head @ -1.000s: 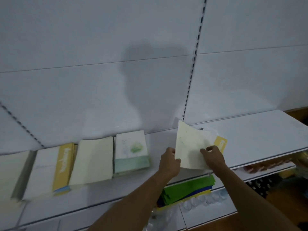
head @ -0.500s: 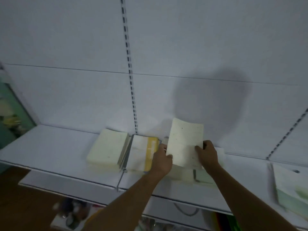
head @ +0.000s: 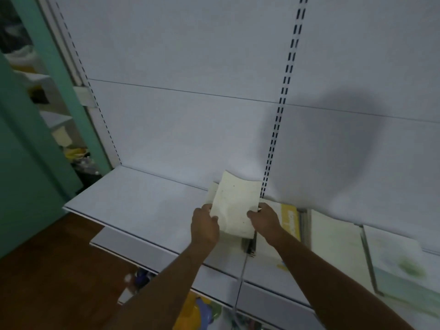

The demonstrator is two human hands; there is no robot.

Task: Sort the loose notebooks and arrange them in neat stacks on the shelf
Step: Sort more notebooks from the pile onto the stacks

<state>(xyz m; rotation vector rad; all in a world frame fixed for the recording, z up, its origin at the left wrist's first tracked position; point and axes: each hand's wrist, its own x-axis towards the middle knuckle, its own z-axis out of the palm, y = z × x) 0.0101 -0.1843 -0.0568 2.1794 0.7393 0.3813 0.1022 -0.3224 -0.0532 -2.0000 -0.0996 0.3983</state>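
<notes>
Both hands pinch a thin cream notebook (head: 234, 206) by its side edges, left hand (head: 204, 226) and right hand (head: 265, 221), above the shelf (head: 142, 206) near its middle seam. It looks light and floppy, its top edge curling; holding both sides seems wise.
</notes>
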